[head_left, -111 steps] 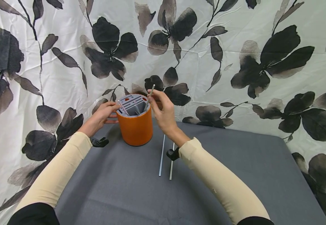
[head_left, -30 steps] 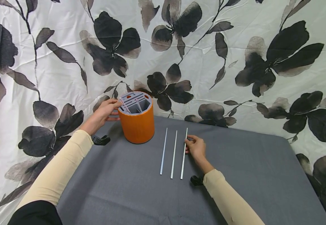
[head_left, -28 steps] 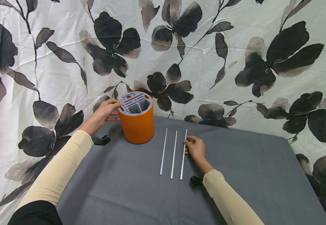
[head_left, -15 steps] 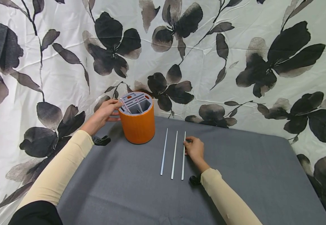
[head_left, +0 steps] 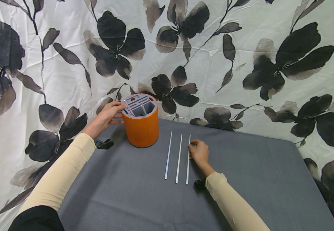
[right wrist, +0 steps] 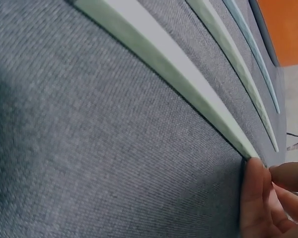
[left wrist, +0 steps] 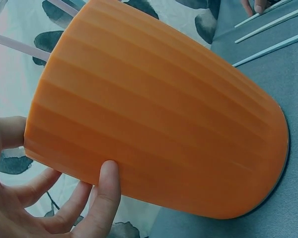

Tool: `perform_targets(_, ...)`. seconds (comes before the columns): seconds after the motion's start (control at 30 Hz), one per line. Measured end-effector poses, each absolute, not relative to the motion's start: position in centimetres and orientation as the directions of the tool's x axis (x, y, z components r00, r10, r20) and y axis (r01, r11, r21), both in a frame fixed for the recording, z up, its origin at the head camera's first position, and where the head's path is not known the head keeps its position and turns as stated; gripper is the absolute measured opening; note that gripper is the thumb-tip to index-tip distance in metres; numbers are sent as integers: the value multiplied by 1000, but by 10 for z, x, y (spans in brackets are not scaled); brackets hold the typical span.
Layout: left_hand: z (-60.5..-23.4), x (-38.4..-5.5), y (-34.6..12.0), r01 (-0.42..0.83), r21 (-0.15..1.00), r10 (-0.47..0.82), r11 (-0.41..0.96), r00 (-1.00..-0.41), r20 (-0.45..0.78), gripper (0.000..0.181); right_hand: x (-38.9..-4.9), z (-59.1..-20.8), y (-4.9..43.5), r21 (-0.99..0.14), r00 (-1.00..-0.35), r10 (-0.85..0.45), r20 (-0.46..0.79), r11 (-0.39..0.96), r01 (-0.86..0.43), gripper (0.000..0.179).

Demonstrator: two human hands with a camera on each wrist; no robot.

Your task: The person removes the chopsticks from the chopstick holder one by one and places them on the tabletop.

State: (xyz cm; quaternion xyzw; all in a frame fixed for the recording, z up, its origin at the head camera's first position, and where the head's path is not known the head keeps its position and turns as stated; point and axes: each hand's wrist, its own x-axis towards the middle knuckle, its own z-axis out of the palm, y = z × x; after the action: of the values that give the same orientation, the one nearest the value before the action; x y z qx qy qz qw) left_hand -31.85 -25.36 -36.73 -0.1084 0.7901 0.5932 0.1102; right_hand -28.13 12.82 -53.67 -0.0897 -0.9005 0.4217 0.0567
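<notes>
My left hand [head_left: 108, 114] holds the rim and side of an orange utensil holder [head_left: 141, 131] with a grey slotted top. In the left wrist view its fingers [left wrist: 109, 176] lie against the ribbed wall. Two pale pink sticks [left wrist: 20, 47] stick out of the holder's top. My right hand [head_left: 199, 152] pinches a pale green chopstick [head_left: 188, 166] near its far end; the stick lies on the table. To its left lie another pale green chopstick [head_left: 179, 160] and a light blue one [head_left: 168, 157], roughly parallel and apart.
A grey cloth covers the table [head_left: 242, 179]. Behind it hangs a white curtain [head_left: 207, 70] with dark flowers, close to the holder. The holder stands near the table's back left edge.
My right hand has come down from the holder with the pale green chopstick, now lying right of the other two. Its far end has since shifted slightly left. The left hand stays.
</notes>
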Motion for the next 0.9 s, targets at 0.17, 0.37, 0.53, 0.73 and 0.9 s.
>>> perform_targets(0.17, -368, -320, -253, -302, 916, -45, 264, -952, -301, 63, -279, -533, 125, -733, -970, 233, 73, 671, 106, 18)
perform_targets(0.37, -369, -321, -253, -303, 916, -51, 261, -952, -301, 64, -279, -521, 115, -745, -955, 232, 182, 667, 20, 16)
perform_targets(0.53, -368, -320, -253, -304, 915, -52, 266, -952, -301, 65, -277, -505, 101, -763, -958, 176, 226, 643, -62, 17)
perform_targets(0.73, -366, -320, -252, -298, 916, -41, 267, -954, -299, 64, -278, -485, 81, -779, -942, 113, 318, 597, -191, 17)
perform_targets(0.9, -367, -319, -253, -298, 919, -39, 260, -954, -299, 62, -278, -465, 60, -773, -913, 44, 407, 548, -318, 18)
